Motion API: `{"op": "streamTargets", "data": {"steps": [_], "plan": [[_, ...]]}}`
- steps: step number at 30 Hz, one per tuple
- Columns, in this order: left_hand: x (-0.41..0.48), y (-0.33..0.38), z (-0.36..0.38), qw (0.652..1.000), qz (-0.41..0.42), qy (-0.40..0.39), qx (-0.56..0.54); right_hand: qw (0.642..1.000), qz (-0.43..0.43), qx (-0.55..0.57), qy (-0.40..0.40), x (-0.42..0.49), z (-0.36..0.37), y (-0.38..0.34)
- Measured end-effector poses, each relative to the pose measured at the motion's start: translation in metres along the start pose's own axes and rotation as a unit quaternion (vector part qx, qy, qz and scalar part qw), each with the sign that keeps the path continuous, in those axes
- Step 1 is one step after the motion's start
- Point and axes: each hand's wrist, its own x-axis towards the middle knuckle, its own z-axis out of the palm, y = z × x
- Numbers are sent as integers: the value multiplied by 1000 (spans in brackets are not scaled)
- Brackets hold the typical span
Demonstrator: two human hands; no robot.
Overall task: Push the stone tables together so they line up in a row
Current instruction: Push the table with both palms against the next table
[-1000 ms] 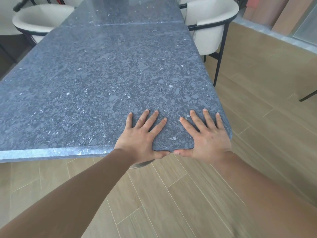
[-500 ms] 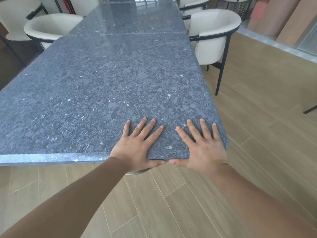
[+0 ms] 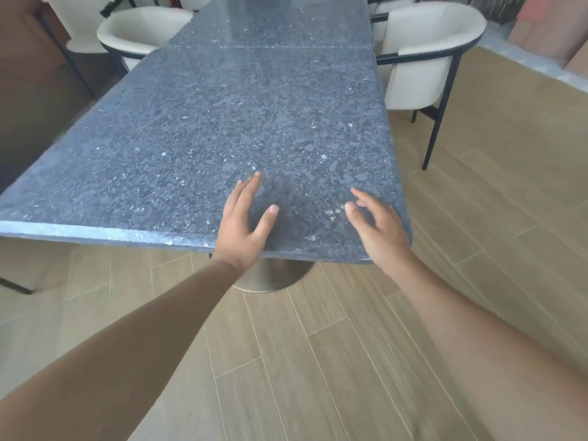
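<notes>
A blue-grey speckled stone table [image 3: 222,122] fills the middle of the view, its near edge facing me. Its far edge meets a second stone table [image 3: 280,23] along a thin seam, and the two tops run in one line. My left hand [image 3: 245,227] hovers over the near edge, fingers apart and lifted, holding nothing. My right hand [image 3: 378,227] hangs over the near right corner, fingers spread and blurred, also off the stone. A round metal pedestal base [image 3: 270,278] shows under the near edge.
A cream armchair [image 3: 423,58] with black legs stands close to the table's right side. Another cream armchair [image 3: 140,36] sits at the far left. Wood-look floor planks [image 3: 318,361] lie between me and the table. A dark chair leg [image 3: 16,286] shows at the left edge.
Both hands lay flat on the table's near edge before; now they have lifted off it and drawn apart. The view has risen and shows more floor.
</notes>
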Motion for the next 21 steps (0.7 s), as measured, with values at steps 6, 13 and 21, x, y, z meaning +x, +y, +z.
{"op": "streamTargets", "data": {"steps": [6, 13, 21], "plan": [[-65, 72, -70, 976, -25, 91, -198, 966, -41, 244, 71, -46, -12, -113], [-96, 133, -210, 957, 30, 117, -265, 928, -118, 355, 7, -118, -4, -290], [-110, 130, -414, 945, 41, 132, -298, 913, -141, 382, 10, -153, 56, -473]]}}
